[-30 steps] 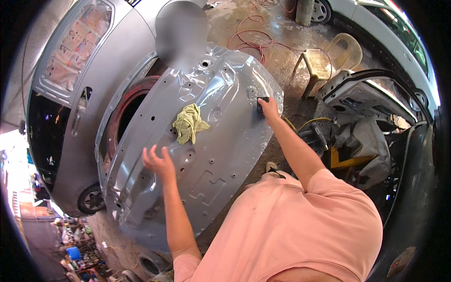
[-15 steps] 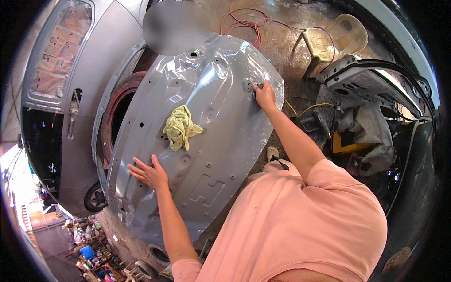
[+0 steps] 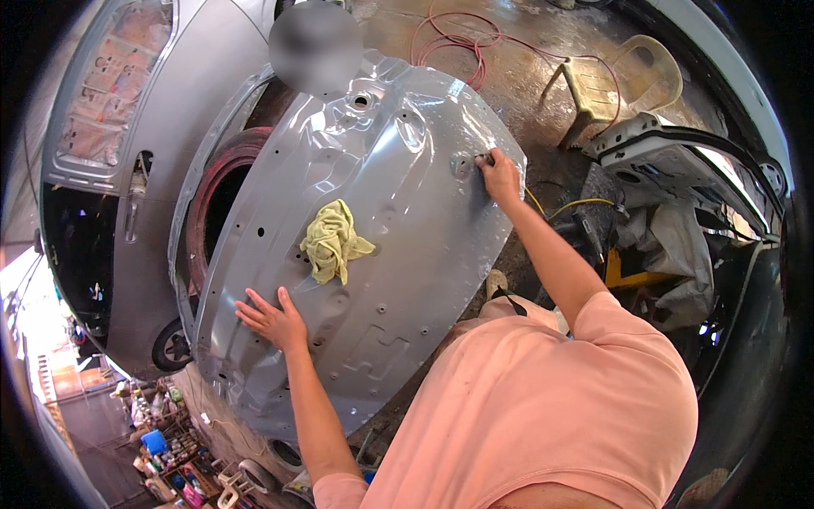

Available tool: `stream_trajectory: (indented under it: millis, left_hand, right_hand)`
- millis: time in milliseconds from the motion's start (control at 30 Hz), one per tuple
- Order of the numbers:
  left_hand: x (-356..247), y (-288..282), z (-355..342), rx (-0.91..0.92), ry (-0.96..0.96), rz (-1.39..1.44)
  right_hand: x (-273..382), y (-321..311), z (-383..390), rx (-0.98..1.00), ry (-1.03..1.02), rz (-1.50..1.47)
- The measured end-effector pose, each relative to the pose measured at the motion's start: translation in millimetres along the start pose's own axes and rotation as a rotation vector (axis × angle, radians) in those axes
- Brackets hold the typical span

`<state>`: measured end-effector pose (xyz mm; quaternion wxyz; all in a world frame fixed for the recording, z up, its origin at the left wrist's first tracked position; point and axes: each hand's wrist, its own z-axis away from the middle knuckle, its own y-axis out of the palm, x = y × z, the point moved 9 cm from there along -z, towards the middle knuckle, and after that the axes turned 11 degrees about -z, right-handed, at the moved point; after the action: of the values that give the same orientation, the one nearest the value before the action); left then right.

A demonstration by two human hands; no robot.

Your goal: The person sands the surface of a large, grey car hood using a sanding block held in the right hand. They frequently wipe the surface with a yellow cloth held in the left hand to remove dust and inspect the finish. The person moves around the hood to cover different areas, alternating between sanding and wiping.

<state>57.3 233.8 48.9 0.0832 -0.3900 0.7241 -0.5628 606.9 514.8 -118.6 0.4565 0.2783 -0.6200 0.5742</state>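
Hands counted: two, both bare; each was seen over the one large panel.
Panel: one grey metal sheet (image 3: 424, 280), pressed with ridges and recesses, was laid out in front of the pink-shirted torso (image 3: 526, 399); bright reflections were noted toward its far end.
Right hand: the one right hand (image 3: 500, 178) was placed near the panel's right edge, beside one round recess (image 3: 462, 165).
Right grip: closed; one small dark block (image 3: 484, 160) was pinched at the fingertips, largely covered by them, at the panel's surface.
Left hand: the one left hand (image 3: 275, 322) was held palm down at the panel's left part, fingers spread; nothing was gripped. Whether the whole palm was pressed down could not be told.
Cloth: one crumpled yellow-green cloth (image 3: 333, 242) was left lying on the panel between the hands, nearer the left one, touched by neither.
Panel holes: two larger ones were picked out, one toward the far end (image 3: 361, 102), one at the left (image 3: 261, 232); smaller ones were too many to count surely.
Car at left: one grey body (image 3: 203, 170); one wheel (image 3: 174, 346) was seen, and one window was covered with printed paper (image 3: 114, 85).
Floor beyond: one pale plastic chair (image 3: 593, 92) and one coiled red hose (image 3: 481, 72) were noted.
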Motion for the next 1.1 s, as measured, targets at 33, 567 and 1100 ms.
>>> stream_trajectory:
  millis: [33,567,1100]
  left_hand:
    - [-1.0,-0.3,-0.2,0.007,-0.006,0.007]
    - [-6.1,-0.8,-2.2,0.047,-0.002,0.052]
    - [-1.2,2.7,-2.9,0.056,-0.011,0.068]
  right_hand:
    - [15.7,-3.0,-9.8,0.016,-0.082,-0.003]
    - [23.5,16.8,-36.7,0.349,-0.311,-0.035]
    - [-20.2,30.9,27.2,0.253,0.485,-0.655]
